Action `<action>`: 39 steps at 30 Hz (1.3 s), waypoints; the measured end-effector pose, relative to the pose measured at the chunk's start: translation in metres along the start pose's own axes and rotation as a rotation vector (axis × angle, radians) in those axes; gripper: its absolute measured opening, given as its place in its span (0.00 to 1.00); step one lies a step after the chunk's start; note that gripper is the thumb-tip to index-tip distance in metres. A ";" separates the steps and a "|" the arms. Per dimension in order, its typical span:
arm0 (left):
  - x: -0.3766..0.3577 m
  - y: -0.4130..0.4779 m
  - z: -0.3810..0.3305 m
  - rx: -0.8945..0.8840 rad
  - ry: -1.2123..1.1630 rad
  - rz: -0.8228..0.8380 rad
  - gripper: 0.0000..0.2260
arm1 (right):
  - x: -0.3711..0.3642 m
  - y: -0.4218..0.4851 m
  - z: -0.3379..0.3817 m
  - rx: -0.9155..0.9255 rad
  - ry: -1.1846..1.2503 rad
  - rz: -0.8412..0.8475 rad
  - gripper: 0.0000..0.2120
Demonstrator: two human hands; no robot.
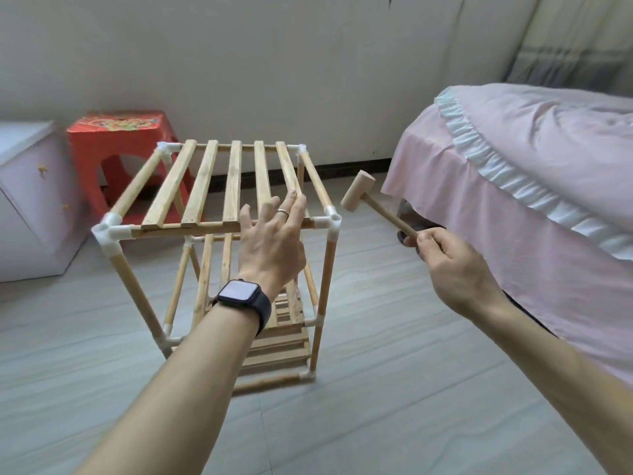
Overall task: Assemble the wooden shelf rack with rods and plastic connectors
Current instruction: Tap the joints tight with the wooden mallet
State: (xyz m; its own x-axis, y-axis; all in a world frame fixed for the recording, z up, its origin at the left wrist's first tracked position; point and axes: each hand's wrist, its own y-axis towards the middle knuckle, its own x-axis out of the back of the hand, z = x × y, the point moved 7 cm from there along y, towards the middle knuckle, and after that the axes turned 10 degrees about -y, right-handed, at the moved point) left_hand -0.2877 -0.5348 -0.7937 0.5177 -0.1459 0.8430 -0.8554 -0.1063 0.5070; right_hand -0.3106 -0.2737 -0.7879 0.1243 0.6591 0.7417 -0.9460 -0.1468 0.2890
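Observation:
The wooden shelf rack (205, 186) stands upright on the floor, its rods joined by white plastic connectors (109, 231). The top tier has several slats; lower tiers show beneath it. My left hand (270, 241), wearing a ring and a dark watch, lies with straight fingers on the front right part of the top slats. My right hand (445, 258) grips the handle of a small wooden mallet (359, 195), whose head hangs in the air just right of the rack's front right corner connector (330, 219), apart from it.
A bed with a pink cover (513, 173) fills the right side, close to the mallet. A red plastic stool (116, 149) and a white-pink cabinet (27, 200) stand behind left of the rack. A wall runs along the back; grey tiled floor lies in front.

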 end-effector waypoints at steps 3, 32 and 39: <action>-0.002 0.000 0.001 0.006 -0.003 0.009 0.34 | 0.017 -0.017 0.029 0.145 -0.113 -0.096 0.13; -0.009 -0.001 0.001 0.025 0.021 0.035 0.36 | -0.001 -0.002 0.035 0.115 -0.476 0.125 0.12; -0.010 -0.001 0.001 0.031 0.035 0.040 0.37 | -0.012 -0.011 0.040 0.213 -0.527 0.144 0.09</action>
State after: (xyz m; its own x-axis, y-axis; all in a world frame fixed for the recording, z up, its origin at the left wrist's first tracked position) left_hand -0.2920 -0.5340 -0.8026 0.4820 -0.1160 0.8684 -0.8741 -0.1319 0.4675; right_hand -0.2894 -0.3098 -0.7759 0.1824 0.1732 0.9678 -0.8901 -0.3890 0.2374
